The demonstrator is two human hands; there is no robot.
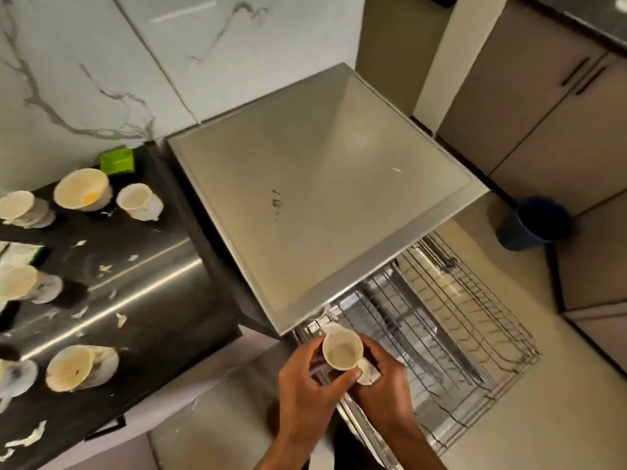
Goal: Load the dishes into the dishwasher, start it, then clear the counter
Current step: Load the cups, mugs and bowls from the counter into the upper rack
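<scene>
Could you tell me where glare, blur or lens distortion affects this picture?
Head view: a bright glare streak crosses the dark counter; the cups at the left edge smear softly; wide-angle bending curves the cabinets and wire rack; the held cup and both hands are fairly sharp.

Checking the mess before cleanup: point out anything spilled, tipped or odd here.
Pale scraps lie scattered over the dark counter, more near its front corner. One cup lies tipped on its side with a stained inside. The dishwasher top has a small dark smudge.
</scene>
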